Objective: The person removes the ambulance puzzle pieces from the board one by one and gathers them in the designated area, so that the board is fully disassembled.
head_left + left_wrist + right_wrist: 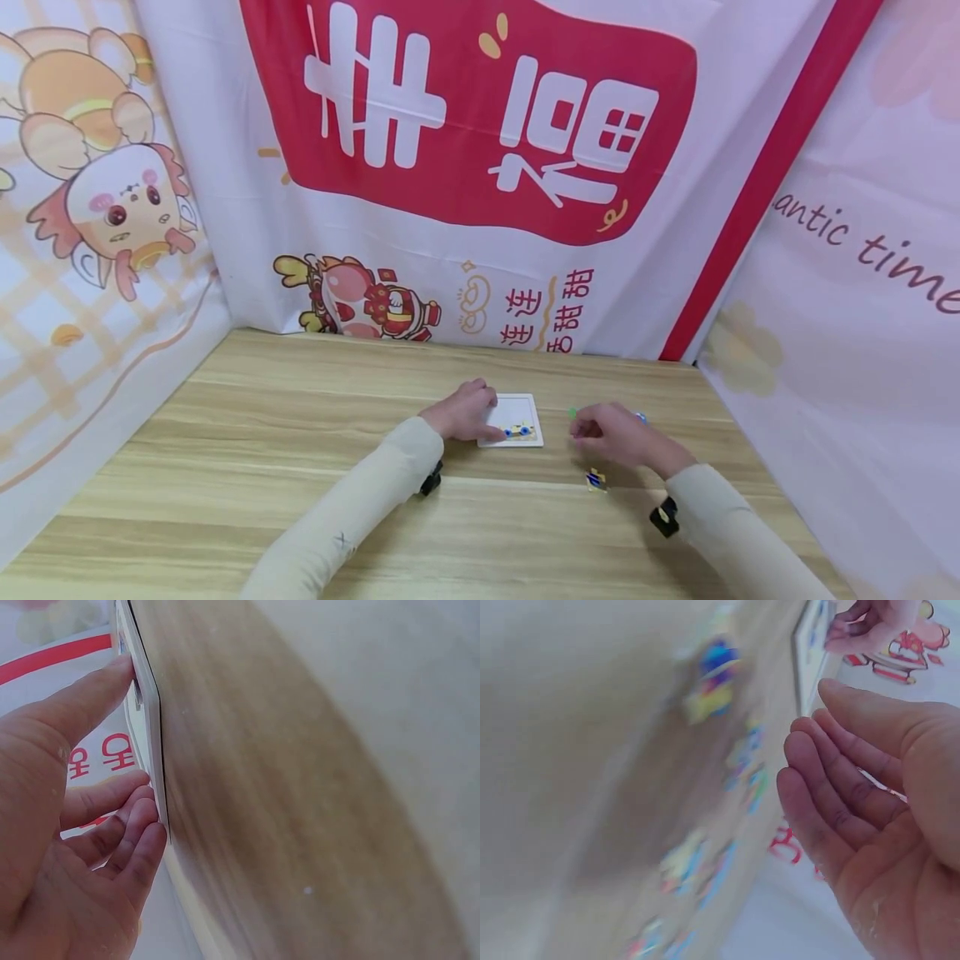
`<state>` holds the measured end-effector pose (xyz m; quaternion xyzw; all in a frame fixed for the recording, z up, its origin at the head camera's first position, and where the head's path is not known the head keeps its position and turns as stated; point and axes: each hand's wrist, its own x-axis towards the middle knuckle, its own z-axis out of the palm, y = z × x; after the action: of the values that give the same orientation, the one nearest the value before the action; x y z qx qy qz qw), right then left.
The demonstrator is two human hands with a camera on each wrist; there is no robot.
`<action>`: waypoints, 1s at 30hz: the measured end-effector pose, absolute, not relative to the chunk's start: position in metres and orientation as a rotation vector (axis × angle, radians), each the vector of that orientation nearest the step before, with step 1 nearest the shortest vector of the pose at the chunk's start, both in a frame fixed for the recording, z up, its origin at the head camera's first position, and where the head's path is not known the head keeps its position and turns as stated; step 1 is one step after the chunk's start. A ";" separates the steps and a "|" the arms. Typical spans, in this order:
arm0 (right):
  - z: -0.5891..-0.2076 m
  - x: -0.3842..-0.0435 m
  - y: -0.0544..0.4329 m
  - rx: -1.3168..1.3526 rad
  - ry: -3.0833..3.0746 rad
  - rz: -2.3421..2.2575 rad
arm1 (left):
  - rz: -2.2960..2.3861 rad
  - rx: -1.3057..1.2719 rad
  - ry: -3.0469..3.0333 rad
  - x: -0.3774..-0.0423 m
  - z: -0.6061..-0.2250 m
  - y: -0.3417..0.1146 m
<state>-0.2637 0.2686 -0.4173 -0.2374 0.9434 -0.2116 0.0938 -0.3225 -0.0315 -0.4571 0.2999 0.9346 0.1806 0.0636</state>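
My left hand [465, 411] rests on the left side of a small white puzzle tray [513, 408]. In the left wrist view its thumb [101, 686] presses on the tray's face, and the other fingertips touch near the edge. A few joined puzzle pieces [519, 432] with blue wheels lie along the tray's near side. My right hand [618, 433] hovers over the table right of the tray. The right wrist view shows its fingers [806, 754] loosely bent, with nothing between them. Under it lie several colourful loose pieces [718, 671], blurred.
A single blue and yellow piece [596, 480] lies nearer to me than the right hand. A bit of green [572, 412] and a bit of blue [641, 417] show around that hand. Printed cloth [480, 208] hangs behind the wooden table [337, 375] and at both sides.
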 end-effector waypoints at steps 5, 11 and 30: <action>-0.406 -0.284 0.235 -0.831 2.772 -0.556 | 0.533 0.906 2.811 -0.322 -0.454 -0.031; -0.403 -0.301 0.201 -1.017 2.708 -0.424 | 0.525 0.926 2.795 -0.322 -0.453 -0.030; -0.416 -0.320 0.178 -0.908 2.651 -0.334 | 0.577 0.905 2.756 -0.321 -0.451 -0.035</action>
<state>-0.3201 0.1781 -0.4157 -0.3177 0.9274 -0.1167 0.1591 -0.3214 -0.0355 -0.4507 0.3048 0.9279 0.1942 0.0919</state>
